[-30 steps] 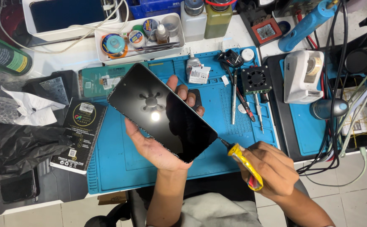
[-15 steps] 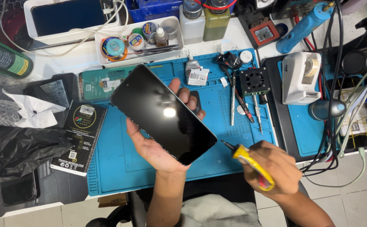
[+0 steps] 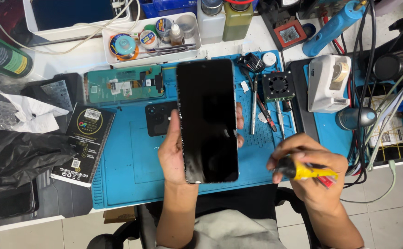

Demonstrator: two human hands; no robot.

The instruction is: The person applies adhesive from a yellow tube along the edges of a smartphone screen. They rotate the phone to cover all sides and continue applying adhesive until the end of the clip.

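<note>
Holding: left hand [image 3: 173,154] grips a black phone screen panel [image 3: 207,120] upright over the blue work mat [image 3: 127,161], thumb along its near-left edge, fingers [image 3: 239,121] wrapped behind and showing past the right edge.
Left fingers: closed around the panel from both long sides; glass face toward the camera.
Right hand [image 3: 310,173]: fingers curled tight around a yellow-handled tool [image 3: 305,171], held to the right of the panel and apart from it; its tip is hidden.
Handling advice: judged best to keep pressure on the panel's long edges only, not on the glass face, and to keep the tool tip away from the panel until it is steadied.
Edges: the panel's lower corners sit just above the near edge of the mat; a slip there would drop it off the tabletop [image 3: 72,60].
Obstacles: beyond the left fingers lie a green circuit board [image 3: 123,85] and a dark phone back [image 3: 161,119]; tweezers and drivers [image 3: 256,103] lie just past the right-hand fingers.
Open room: bare mat left of the left hand.
</note>
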